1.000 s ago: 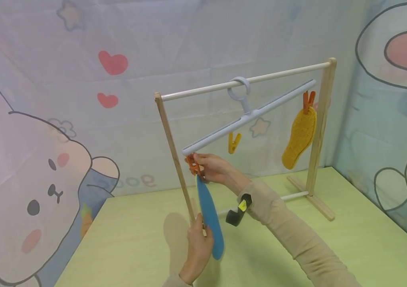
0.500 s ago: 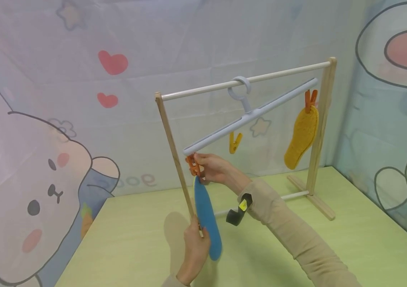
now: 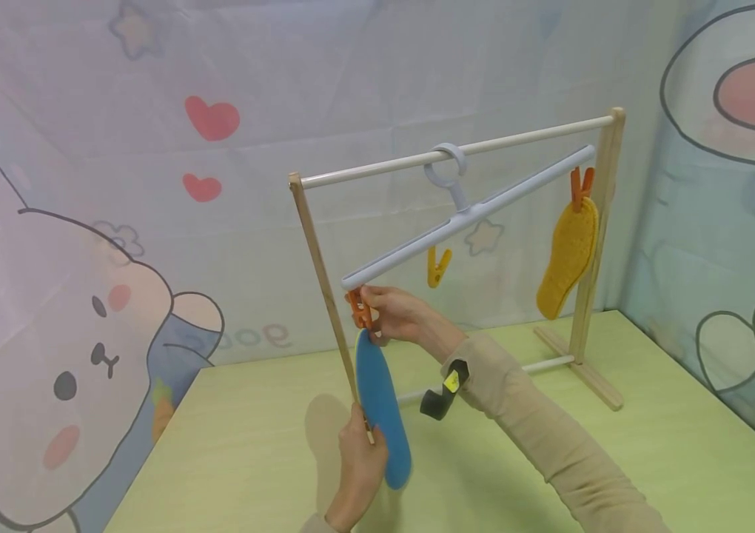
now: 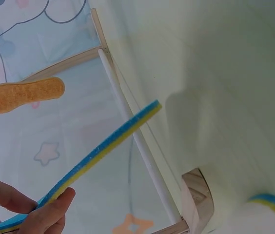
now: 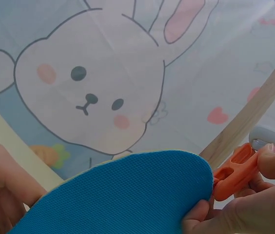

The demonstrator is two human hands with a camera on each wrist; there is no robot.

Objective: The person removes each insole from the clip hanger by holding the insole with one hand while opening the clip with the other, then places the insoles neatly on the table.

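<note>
A blue insole (image 3: 380, 407) turns face-on, left hand (image 3: 360, 463) low, right hand (image 3: 404, 314) high

Against 1.0 s ago, the left hand has drifted slightly toward 9 o'clock, its thumb and fingers pinching the blue insole near its left edge. The insole, then seen at a narrower slant, now turns its broad blue side to the head camera and slopes from 11 toward 5 o'clock. The right hand has hardly moved: it grips the left orange clothespin (image 3: 359, 309) at the low end of the tilted pale hanger (image 3: 411, 248). Farther right, the yellow insole (image 3: 567, 255) under the right orange clothespin (image 3: 576, 194) has shifted toward 3 o'clock, nearer the right wooden post (image 3: 587, 296).

The left wrist camera shows the blue insole edge-on, a blue layer against a yellow layer. The right wrist camera shows its textured surface and 1 right fingertip at its end; whether the clothespin grips it, I cannot tell.

The left wooden post (image 3: 317, 259) stands just beside the blue insole, toward 10 o'clock. Beyond, the table (image 3: 231, 444) runs toward 8 o'clock. From the insole, a gap reaches toward 2 o'clock beneath the hanger, where a yellow clothespin (image 3: 434, 278) hangs; the right sleeve (image 3: 537, 422) crosses toward 4 o'clock.
</note>
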